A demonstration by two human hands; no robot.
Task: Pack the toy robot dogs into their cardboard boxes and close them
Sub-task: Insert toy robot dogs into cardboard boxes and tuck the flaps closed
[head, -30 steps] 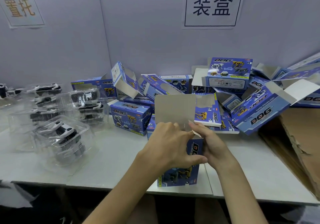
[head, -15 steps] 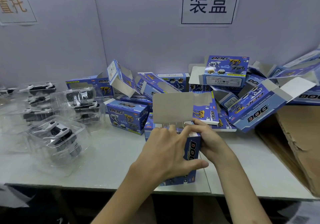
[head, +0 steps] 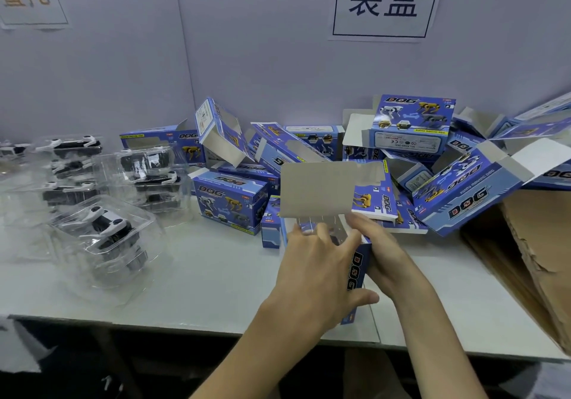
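At your nine o'clock, toy robot dogs in clear plastic shells point(head: 102, 238) lie on the table point(head: 216, 275). Your left hand point(head: 312, 275) wraps the blue box point(head: 358, 270) standing at the near edge, thumb across its front, fingers over the open top. The grey lid flap point(head: 318, 191) stands upright at twelve o'clock. Your right hand point(head: 386, 259) grips the box's right side. Open boxes point(head: 457, 194) are piled at two o'clock.

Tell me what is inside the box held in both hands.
Through the open top of the box, clear plastic shows, apparently a blister tray. The left hand and box walls cover the rest, so no toy is visible.
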